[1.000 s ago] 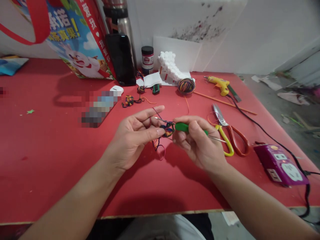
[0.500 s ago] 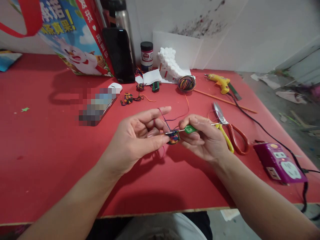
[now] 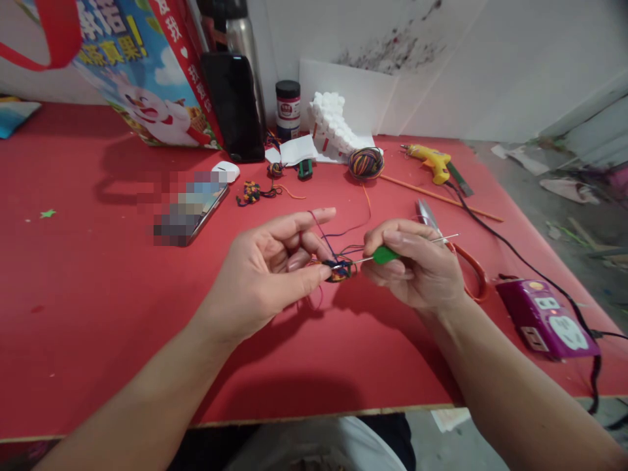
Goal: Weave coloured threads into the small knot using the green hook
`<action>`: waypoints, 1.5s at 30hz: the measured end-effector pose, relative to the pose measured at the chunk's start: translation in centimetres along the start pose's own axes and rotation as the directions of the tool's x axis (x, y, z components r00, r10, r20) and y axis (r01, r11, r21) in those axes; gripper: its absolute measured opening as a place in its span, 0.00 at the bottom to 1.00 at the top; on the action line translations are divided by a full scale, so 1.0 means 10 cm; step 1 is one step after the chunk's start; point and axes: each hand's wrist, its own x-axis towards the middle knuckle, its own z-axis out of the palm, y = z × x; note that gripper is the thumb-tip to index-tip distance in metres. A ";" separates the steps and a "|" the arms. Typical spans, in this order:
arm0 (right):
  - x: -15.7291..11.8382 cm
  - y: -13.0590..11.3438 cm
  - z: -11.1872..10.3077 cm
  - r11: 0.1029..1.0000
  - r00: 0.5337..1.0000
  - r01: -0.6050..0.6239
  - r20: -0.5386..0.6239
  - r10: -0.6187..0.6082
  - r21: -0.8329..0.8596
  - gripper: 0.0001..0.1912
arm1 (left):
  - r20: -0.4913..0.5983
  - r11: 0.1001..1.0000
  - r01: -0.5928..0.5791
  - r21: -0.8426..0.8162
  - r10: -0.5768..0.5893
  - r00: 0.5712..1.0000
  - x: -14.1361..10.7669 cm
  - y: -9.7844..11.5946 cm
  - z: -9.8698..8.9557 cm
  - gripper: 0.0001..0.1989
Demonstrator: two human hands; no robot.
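Between thumb and fingers, my left hand pinches a small multicoloured crochet piece. Yarn loops over its raised index finger and runs down to the piece. My right hand grips a crochet hook by its green handle. The metal tip reaches left to the crochet piece at my left thumb; the other metal end sticks out behind my right hand. Dark yarn strands stretch from the piece toward my right fingers. A variegated yarn ball lies farther back, a strand trailing from it toward my hands.
Partly behind my right hand lie scissors. To the right are a yellow glue gun with its cord and a purple power socket. A phone, a small crocheted piece and a patterned bag are on the left.
My right hand has moved to the right with the hook, away from my left hand, and covers more of the scissors. The left hand stays nearly still, holding the crochet piece.
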 end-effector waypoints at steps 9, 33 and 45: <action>0.00 -0.01 0.03 0.999 0.997 0.018 -0.080 -0.021 -0.036 0.10 | -0.033 0.998 -0.037 0.051 0.039 0.999 0.01 -0.03 -0.02 0.28; -0.03 -0.01 0.09 0.950 0.963 0.113 -0.202 -0.177 -0.291 0.08 | -0.151 0.968 -0.021 0.252 0.061 0.987 0.04 -0.03 0.04 0.29; -0.18 0.05 0.18 0.515 0.881 0.307 0.034 -0.472 -0.800 0.12 | -0.238 0.971 0.058 0.232 -0.001 0.971 0.11 -0.14 0.03 0.30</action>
